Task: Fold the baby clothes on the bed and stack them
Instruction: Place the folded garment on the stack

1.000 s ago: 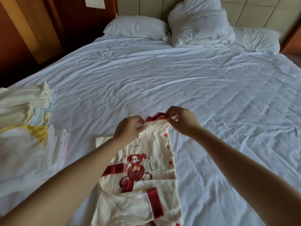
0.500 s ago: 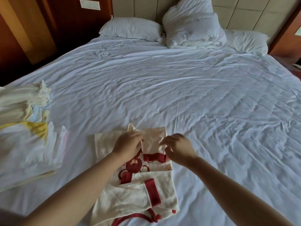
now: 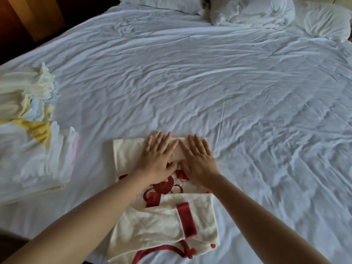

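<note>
A cream baby top (image 3: 163, 225) with red trim is lying on the white bed (image 3: 247, 111), close to the near edge, right in front of the person. One sleeve is lying folded across the front, and its red cuff (image 3: 186, 220) is sitting near the middle. A red monkey picture (image 3: 163, 189) is peeking out just past the sleeve. The far part of the top is lying folded down flat.

Both hands are resting on that folded part. The left hand (image 3: 159, 161) is lying flat, with its fingers straight and a little spread, pressing the cloth down. The right hand (image 3: 199, 161) is doing the same just beside it. The two thumbs are almost touching in the middle. The fingertips are reaching the far edge of the folded top.

To the left, a pile of folded baby clothes (image 3: 34, 155) is sitting on the bed, apart from the top. White, yellow and pale blue pieces are lying in it, with frilly cream ones at its far side. The pile is running off the left side of the view.

Past the hands and to the right, a wide stretch of wrinkled white sheet is spreading out.

Far away, a pillow (image 3: 162, 2), a bunched white blanket (image 3: 251, 12) and another pillow (image 3: 325, 25) are lying at the head of the bed. Dark wood (image 3: 28, 16) is showing at the far left.
</note>
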A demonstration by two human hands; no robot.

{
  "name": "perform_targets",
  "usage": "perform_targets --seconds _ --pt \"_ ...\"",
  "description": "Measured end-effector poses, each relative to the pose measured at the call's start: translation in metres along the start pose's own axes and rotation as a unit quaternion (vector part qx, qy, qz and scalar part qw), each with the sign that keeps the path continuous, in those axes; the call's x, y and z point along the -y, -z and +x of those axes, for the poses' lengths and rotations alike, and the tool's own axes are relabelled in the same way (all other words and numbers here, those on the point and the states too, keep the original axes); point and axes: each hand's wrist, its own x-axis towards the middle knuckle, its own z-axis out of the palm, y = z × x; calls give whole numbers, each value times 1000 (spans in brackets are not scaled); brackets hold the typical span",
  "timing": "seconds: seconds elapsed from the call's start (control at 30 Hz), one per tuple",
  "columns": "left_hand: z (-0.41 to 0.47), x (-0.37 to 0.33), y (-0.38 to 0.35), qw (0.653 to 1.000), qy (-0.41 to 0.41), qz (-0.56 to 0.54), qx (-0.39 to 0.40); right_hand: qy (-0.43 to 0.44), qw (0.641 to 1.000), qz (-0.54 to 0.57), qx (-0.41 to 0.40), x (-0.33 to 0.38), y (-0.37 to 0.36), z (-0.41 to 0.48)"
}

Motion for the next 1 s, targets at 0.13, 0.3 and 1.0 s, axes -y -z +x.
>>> perform_targets --seconds 0.13,0.3,1.0 --pt "4 3 9 998 -8 -22 56 -6 1000 -11 22 -2 3 2" --pt "-29 4 27 990 -20 -80 114 -32 996 67 41 4 12 -26" --pt "-251 5 24 987 -49 -115 97 73 974 195 -84 41 -11 -204"
